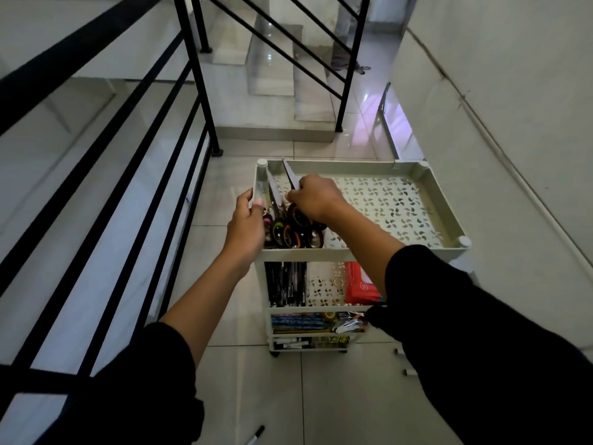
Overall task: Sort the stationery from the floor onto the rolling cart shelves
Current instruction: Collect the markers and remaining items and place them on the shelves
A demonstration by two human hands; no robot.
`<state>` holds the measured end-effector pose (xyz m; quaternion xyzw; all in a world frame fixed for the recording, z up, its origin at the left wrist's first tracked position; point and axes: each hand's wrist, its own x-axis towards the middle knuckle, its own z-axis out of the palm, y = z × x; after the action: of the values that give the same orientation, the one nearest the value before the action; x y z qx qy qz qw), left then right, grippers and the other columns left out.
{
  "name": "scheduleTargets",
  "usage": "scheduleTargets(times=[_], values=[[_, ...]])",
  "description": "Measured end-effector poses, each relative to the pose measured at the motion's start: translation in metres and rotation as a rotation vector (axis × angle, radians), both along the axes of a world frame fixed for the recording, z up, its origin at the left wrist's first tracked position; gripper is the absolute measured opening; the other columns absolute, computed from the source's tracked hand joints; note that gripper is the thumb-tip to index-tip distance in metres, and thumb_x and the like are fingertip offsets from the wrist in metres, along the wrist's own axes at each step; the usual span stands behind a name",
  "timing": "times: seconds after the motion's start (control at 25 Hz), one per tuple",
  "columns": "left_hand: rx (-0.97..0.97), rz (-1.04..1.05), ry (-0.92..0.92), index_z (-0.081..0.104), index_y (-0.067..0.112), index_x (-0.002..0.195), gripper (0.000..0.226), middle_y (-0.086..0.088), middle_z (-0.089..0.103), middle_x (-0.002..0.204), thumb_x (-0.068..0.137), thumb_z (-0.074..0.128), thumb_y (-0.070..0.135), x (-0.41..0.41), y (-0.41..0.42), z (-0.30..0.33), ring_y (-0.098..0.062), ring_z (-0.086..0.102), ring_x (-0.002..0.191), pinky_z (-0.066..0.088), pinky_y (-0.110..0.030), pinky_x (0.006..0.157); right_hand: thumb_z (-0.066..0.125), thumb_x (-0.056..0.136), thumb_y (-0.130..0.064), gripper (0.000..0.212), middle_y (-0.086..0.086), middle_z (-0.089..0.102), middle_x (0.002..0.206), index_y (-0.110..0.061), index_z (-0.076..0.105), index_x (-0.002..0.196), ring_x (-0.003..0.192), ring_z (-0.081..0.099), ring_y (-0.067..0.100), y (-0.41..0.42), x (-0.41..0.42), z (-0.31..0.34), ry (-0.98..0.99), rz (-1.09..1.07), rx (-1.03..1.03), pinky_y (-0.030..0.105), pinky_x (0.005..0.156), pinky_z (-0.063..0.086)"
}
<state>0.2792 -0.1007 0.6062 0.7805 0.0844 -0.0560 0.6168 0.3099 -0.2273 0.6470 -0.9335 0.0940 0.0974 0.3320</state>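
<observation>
In the head view one cream rolling cart [444,203] stands at frame centre with four shelves visible, one above another. On the top shelf, at its left end, lies a bundle of scissors [290,234]; the overlapping handles, black, orange, green and pink, keep me from an exact count, but there are several. The right hand [313,197] has its fingers curled over one pair of scissors [290,176], pinching it at the blades, whose tip points to the upper left corner of the shelf. The left hand [247,224] grips the cart's left rim beside the handles, thumb inside. One red packet [361,282] and a row of dark pens [287,284] sit on the second shelf. One black marker [256,433] lies on the floor at the bottom edge
</observation>
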Motion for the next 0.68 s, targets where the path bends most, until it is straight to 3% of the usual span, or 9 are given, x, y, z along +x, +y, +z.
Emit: scheduleTargets(times=[0.08,0.16,0.28,0.36,0.44,0.68], values=[[-0.017,-0.005,0.002,0.030,0.024,0.145,0.043,0.003,0.046,0.130,0.103,0.030,0.035,0.001,0.001,-0.002,-0.010,0.047,0.110,0.040,-0.029,0.091,0.063,0.085,-0.047,0.039,0.010,0.063,0.096,-0.009,0.057,0.092,0.084,0.061,0.026,0.003,-0.001,-0.001,-0.003,-0.023,0.095,0.034,0.069,0.051],[-0.035,-0.004,-0.004,0.032,0.023,0.143,0.042,0.000,0.048,0.134,0.103,0.030,0.036,0.003,0.001,-0.003,-0.011,0.051,0.110,0.042,-0.029,0.090,0.071,0.077,-0.048,0.044,0.009,0.065,0.095,-0.009,0.061,0.096,0.084,0.064,0.025,0.008,-0.002,-0.003,-0.003,-0.054,0.141,0.039,0.075,0.055],[-0.010,-0.015,0.007,0.030,0.022,0.143,0.042,0.001,0.049,0.127,0.104,0.028,0.035,0.002,0.001,-0.001,-0.004,0.052,0.098,0.041,-0.023,0.082,0.068,0.081,-0.037,0.029,0.011,0.066,0.095,-0.010,0.062,0.090,0.086,0.065,0.027,0.011,-0.001,-0.004,0.006,-0.075,0.086,0.039,0.077,0.056],[0.025,-0.021,0.006,0.030,0.022,0.143,0.040,0.006,0.046,0.118,0.104,0.028,0.032,0.001,0.000,0.001,0.006,0.046,0.083,0.038,-0.017,0.068,0.066,0.084,-0.033,0.024,0.010,0.065,0.091,-0.010,0.059,0.082,0.084,0.064,0.026,0.007,-0.001,-0.004,0.017,-0.113,0.075,0.035,0.073,0.055],[0.032,-0.015,0.001,0.031,0.021,0.142,0.039,0.005,0.048,0.116,0.104,0.028,0.031,0.001,0.000,0.002,0.005,0.047,0.081,0.036,-0.015,0.061,0.065,0.086,-0.030,0.022,0.010,0.065,0.089,-0.010,0.059,0.080,0.081,0.065,0.025,0.003,0.000,-0.004,0.023,-0.126,0.083,0.037,0.076,0.057],[0.044,-0.015,-0.006,0.034,0.021,0.140,0.039,-0.002,0.054,0.125,0.104,0.029,0.032,0.004,0.002,-0.005,-0.017,0.052,0.112,0.042,-0.033,0.091,0.063,0.089,-0.023,0.019,0.013,0.066,0.094,-0.005,0.064,0.091,0.074,0.063,0.022,-0.011,0.001,0.003,0.028,-0.090,0.002,0.036,0.076,0.056]])
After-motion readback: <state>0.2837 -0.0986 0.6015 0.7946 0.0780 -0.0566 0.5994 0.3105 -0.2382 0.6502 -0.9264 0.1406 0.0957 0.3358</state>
